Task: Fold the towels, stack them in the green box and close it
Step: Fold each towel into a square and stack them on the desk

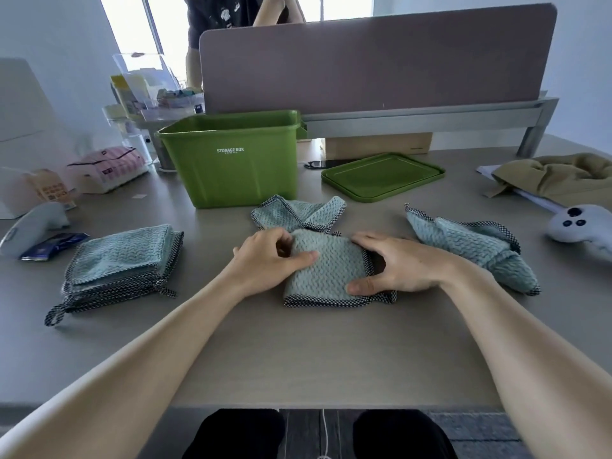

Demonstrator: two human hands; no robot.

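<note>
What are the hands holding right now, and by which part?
The half-folded towel: the left hand pinches its upper-left edge, the right hand grips its right edge.

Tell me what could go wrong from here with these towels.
1. The half-folded towel, held by the left hand and right hand, has uneven checked edges on its right side. Once released, the fold may spring open.
2. The folded stack sits skewed with a loop trailing, so it may slump when lifted into the green box.
3. The crumpled towel lies right against the one being folded and could get dragged along.
</note>
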